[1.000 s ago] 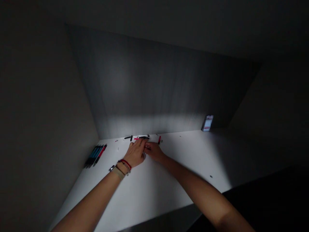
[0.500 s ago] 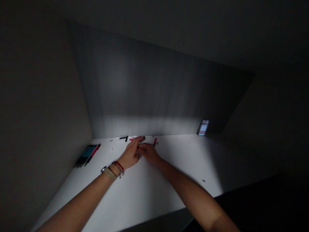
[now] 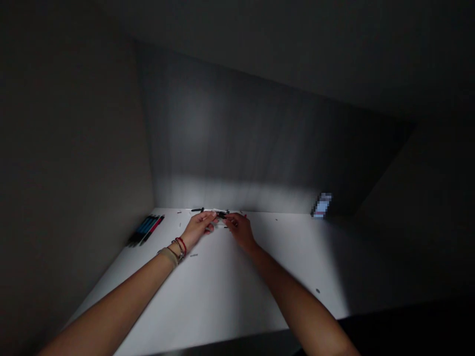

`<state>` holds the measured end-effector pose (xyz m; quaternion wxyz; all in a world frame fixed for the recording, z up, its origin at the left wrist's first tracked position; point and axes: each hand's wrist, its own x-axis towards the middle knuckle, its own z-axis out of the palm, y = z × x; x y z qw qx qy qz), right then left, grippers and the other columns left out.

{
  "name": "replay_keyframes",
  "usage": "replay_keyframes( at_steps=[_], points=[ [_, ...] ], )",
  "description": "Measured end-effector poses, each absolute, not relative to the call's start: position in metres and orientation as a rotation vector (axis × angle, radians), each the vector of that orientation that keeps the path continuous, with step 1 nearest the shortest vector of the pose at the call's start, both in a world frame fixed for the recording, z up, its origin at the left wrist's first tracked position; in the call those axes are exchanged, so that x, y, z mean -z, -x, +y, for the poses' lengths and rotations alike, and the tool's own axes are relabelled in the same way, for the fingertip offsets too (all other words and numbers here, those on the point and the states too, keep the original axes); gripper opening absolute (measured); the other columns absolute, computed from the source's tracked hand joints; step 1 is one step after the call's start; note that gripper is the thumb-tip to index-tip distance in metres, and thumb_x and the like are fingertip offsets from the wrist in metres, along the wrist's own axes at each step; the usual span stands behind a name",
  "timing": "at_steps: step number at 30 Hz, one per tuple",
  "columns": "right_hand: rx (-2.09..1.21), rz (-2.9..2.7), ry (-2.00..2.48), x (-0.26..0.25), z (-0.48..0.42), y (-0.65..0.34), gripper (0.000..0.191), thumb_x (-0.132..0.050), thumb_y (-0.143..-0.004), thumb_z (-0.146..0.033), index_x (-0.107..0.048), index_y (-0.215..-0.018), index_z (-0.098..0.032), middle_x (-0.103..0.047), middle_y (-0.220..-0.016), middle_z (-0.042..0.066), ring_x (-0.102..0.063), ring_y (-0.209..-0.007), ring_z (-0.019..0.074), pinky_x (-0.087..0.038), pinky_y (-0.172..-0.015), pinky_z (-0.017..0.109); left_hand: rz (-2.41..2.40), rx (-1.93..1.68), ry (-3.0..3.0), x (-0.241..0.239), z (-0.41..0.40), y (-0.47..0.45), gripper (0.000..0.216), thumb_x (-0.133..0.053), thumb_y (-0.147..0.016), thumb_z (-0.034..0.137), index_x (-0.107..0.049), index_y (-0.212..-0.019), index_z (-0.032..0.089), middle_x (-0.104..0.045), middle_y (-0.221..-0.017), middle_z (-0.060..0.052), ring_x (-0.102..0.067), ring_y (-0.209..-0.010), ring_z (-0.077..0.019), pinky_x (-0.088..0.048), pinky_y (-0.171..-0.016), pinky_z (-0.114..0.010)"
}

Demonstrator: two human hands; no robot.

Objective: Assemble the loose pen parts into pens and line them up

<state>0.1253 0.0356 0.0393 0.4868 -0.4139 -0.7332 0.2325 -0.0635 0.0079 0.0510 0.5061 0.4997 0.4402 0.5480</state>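
Note:
Both hands meet near the back of the white table, pinching a small dark pen part (image 3: 221, 215) between them. My left hand (image 3: 200, 227), with bracelets and a watch strap at the wrist, grips its left end with thumb and fingers. At its right end, the fingers of my right hand (image 3: 242, 231) are closed on it. The exact shape of the part is too small to make out. Just behind my left hand lies a black pen piece (image 3: 198, 210). A bit of red shows beside my right hand, mostly covered by it.
A row of blue pens (image 3: 143, 228) and a red pen (image 3: 155, 225) lies at the left by the side wall. A thin grey spring-like piece (image 3: 194, 255) lies before my left wrist. A small dark disc (image 3: 317, 290) is at the right. A phone (image 3: 322, 205) leans on the back wall.
My hands have moved slightly apart from an overlapped position, and the dark part now shows between them. The thin grey piece is now visible near my left wrist. The view has shifted a little.

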Motion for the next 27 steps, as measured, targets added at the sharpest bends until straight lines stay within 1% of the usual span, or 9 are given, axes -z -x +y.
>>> replay_keyframes(
  at_steps=[2,6,10,13,15,18,20,23,27],
  points=[
    [-0.531,-1.805,0.989,-0.038,0.035,-0.124,0.021,-0.068,-0.087,-0.036,-0.075,-0.099,-0.021,-0.075,-0.086,0.004,-0.062,-0.065,0.0158,-0.049,-0.062,0.027,1.043,-1.339,-1.191,-0.049,0.006,0.061,0.055,-0.081,-0.067,0.062,-0.072,-0.097,0.016,-0.073,-0.091,-0.008,-0.058,-0.060,-0.0109,-0.041,-0.054,-0.022],
    [-0.495,-1.828,0.942,-0.037,0.033,-0.123,0.021,-0.071,-0.086,-0.038,-0.076,-0.099,-0.023,-0.075,-0.088,0.003,-0.062,-0.068,0.0161,-0.050,-0.065,0.027,1.067,-1.382,-1.192,-0.050,0.005,0.058,0.051,-0.082,-0.065,0.060,-0.073,-0.088,0.015,-0.071,-0.083,-0.006,-0.056,-0.060,-0.0110,-0.038,-0.053,-0.022],
    [-0.441,-1.876,0.922,-0.039,0.032,-0.124,0.021,-0.073,-0.083,-0.034,-0.076,-0.102,-0.024,-0.074,-0.090,0.004,-0.063,-0.074,0.0174,-0.052,-0.073,0.029,1.120,-1.408,-1.194,-0.054,0.003,0.058,0.049,-0.083,-0.062,0.059,-0.074,-0.083,0.016,-0.068,-0.074,-0.003,-0.054,-0.060,-0.0116,-0.035,-0.053,-0.022],
    [-0.460,-1.899,0.913,-0.038,0.034,-0.125,0.024,-0.073,-0.081,-0.030,-0.075,-0.105,-0.024,-0.073,-0.098,0.005,-0.066,-0.082,0.0190,-0.053,-0.079,0.031,1.119,-1.424,-1.180,-0.055,0.003,0.058,0.047,-0.082,-0.062,0.057,-0.074,-0.083,0.016,-0.067,-0.071,-0.003,-0.057,-0.061,-0.0134,-0.037,-0.054,-0.023],
    [-0.552,-1.882,0.924,-0.035,0.036,-0.125,0.026,-0.073,-0.081,-0.030,-0.073,-0.106,-0.024,-0.073,-0.097,0.006,-0.067,-0.083,0.0202,-0.054,-0.076,0.031,1.108,-1.432,-1.179,-0.054,0.004,0.058,0.045,-0.082,-0.063,0.055,-0.074,-0.083,0.016,-0.069,-0.072,-0.004,-0.060,-0.061,-0.0145,-0.039,-0.055,-0.024],
    [-0.772,-1.822,0.918,-0.030,0.040,-0.124,0.027,-0.074,-0.079,-0.032,-0.070,-0.105,-0.023,-0.072,-0.083,0.003,-0.068,-0.072,0.0196,-0.055,-0.067,0.031,1.096,-1.429,-1.199,-0.052,0.005,0.058,0.041,-0.081,-0.064,0.051,-0.074,-0.083,0.016,-0.071,-0.072,-0.005,-0.061,-0.059,-0.0155,-0.039,-0.053,-0.025],
    [-0.875,-1.787,0.886,-0.028,0.041,-0.125,0.026,-0.074,-0.078,-0.034,-0.068,-0.100,-0.022,-0.072,-0.079,0.002,-0.068,-0.065,0.0186,-0.054,-0.063,0.030,1.089,-1.418,-1.212,-0.052,0.005,0.059,0.037,-0.080,-0.065,0.048,-0.074,-0.083,0.016,-0.072,-0.073,-0.006,-0.062,-0.058,-0.0158,-0.039,-0.052,-0.025],
    [-0.924,-1.757,0.883,-0.030,0.039,-0.125,0.024,-0.072,-0.078,-0.038,-0.066,-0.095,-0.021,-0.073,-0.082,0.004,-0.067,-0.061,0.0172,-0.052,-0.059,0.029,1.071,-1.406,-1.227,-0.053,0.004,0.060,0.032,-0.079,-0.067,0.043,-0.074,-0.085,0.016,-0.073,-0.075,-0.006,-0.063,-0.059,-0.0159,-0.040,-0.053,-0.024],
    [-0.956,-1.787,0.909,-0.036,0.034,-0.124,0.024,-0.061,-0.086,-0.041,-0.065,-0.097,-0.021,-0.075,-0.083,0.004,-0.060,-0.053,0.0125,-0.048,-0.053,0.026,1.048,-1.383,-1.225,-0.055,0.001,0.061,0.031,-0.078,-0.068,0.040,-0.074,-0.087,0.017,-0.073,-0.078,-0.005,-0.063,-0.059,-0.0148,-0.042,-0.054,-0.024]
  ],
)
